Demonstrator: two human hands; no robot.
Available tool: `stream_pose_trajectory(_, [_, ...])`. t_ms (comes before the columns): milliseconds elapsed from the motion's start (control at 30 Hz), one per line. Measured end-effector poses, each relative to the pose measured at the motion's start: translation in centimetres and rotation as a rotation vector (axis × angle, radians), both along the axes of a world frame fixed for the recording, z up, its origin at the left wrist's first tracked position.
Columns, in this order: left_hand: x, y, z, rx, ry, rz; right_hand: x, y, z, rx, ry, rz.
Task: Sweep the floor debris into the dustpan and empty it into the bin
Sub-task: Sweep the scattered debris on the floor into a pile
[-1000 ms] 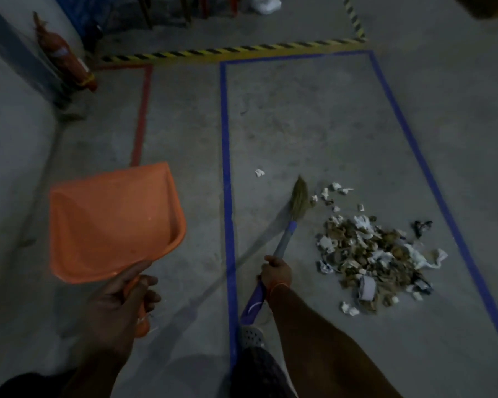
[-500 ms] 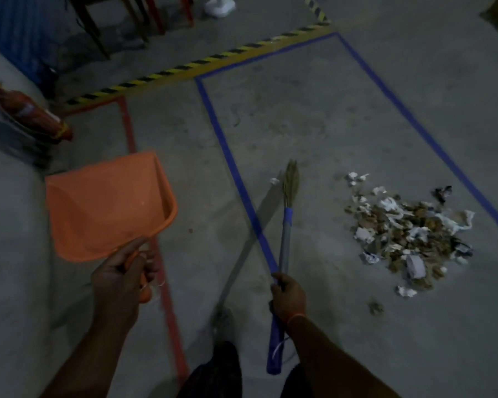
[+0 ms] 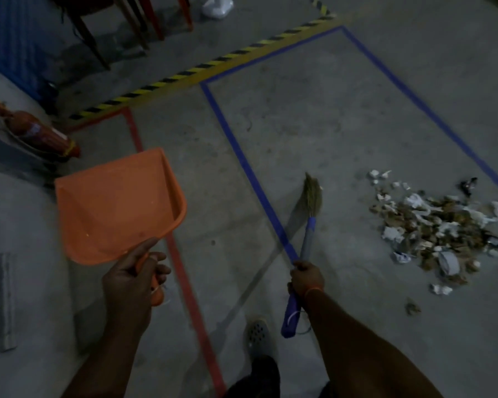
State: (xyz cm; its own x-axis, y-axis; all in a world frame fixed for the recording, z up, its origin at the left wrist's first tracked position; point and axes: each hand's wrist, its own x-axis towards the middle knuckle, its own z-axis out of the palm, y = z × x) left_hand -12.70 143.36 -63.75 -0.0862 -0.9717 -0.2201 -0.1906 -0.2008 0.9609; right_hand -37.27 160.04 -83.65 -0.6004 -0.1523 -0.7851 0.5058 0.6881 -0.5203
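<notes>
My left hand (image 3: pixel 133 275) grips the handle of an orange dustpan (image 3: pixel 115 205), held up off the floor with its open pan facing me. My right hand (image 3: pixel 306 278) grips the blue-and-grey handle of a small straw broom (image 3: pixel 311 216); its bristle head points away from me, just right of the blue tape line. A pile of debris (image 3: pixel 440 225), torn white paper and brown scraps, lies on the concrete floor to the right of the broom, apart from it. A few stray bits sit near the pile's edges. No bin is in view.
A red fire extinguisher (image 3: pixel 41 133) lies at the left by the wall. Chair legs (image 3: pixel 121 27) stand at the top left behind yellow-black hazard tape (image 3: pixel 202 70). Blue tape (image 3: pixel 242 156) and red tape (image 3: pixel 181 268) lines cross the floor. A grey bar (image 3: pixel 6 300) lies far left. My shoe (image 3: pixel 259 337) is below.
The view has swung left, so the debris pile now sits further right. The broom head has pulled left, away from the pile. Both hands keep their grips.
</notes>
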Motion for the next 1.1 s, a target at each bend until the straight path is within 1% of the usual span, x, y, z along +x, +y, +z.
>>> stream_pose_trajectory(133, [-1.9,-0.1,-0.2,0.024,0.011,-0.068,-1.2,0.8,2.3,0.033,0.117,-0.065])
stream_pose_trajectory(233, [-4.7,-0.1,-0.1,0.05,0.031,-0.116,-2.3,1.6,3.6,-0.01,0.18,-0.093])
stream_pose_trajectory(333, [-7.1,-0.5,-0.3,0.066,0.043,-0.147,-4.4,1.6,4.2,-0.039,0.216,-0.029])
stream_pose_trajectory(400, [-8.7,-0.8,-0.5,0.07,0.04,-0.162,-6.2,0.8,3.9,-0.047,0.213,0.005])
stream_pose_trajectory(500, [-11.6,-0.9,-0.7,0.079,0.026,-0.202,-9.4,-0.9,2.6,-0.078,0.178,-0.023])
stream_pose_trajectory(567, [-13.7,-0.8,-1.0,0.08,0.001,-0.243,-12.1,-1.6,-0.3,-0.081,0.136,-0.04])
stream_pose_trajectory(600, [-14.9,-0.8,-1.1,0.072,-0.005,-0.263,-13.6,-1.9,-2.7,-0.095,0.119,-0.067])
stream_pose_trajectory(633, [-16.0,-0.7,-1.3,0.065,-0.01,-0.283,-15.0,-2.2,-3.9,-0.107,0.11,-0.101])
stream_pose_trajectory(700, [-18.4,-0.5,-1.5,0.057,-0.015,-0.313,-17.6,-2.6,-3.1,-0.131,0.097,-0.198])
stream_pose_trajectory(767, [-20.7,-0.1,-1.8,0.054,-0.025,-0.338,-19.6,-1.9,-0.5,-0.128,0.076,-0.27])
stream_pose_trajectory(900, [-25.1,1.1,-2.0,0.058,-0.04,-0.412,-22.7,1.8,0.8,-0.1,0.026,-0.423])
stream_pose_trajectory(1000, [-28.2,2.3,-1.3,0.05,-0.029,-0.476,-23.1,5.2,1.5,-0.086,0.021,-0.497])
stream_pose_trajectory(1100, [-31.1,3.2,-0.5,0.058,-0.014,-0.545,-22.1,8.1,2.9,-0.07,0.063,-0.545])
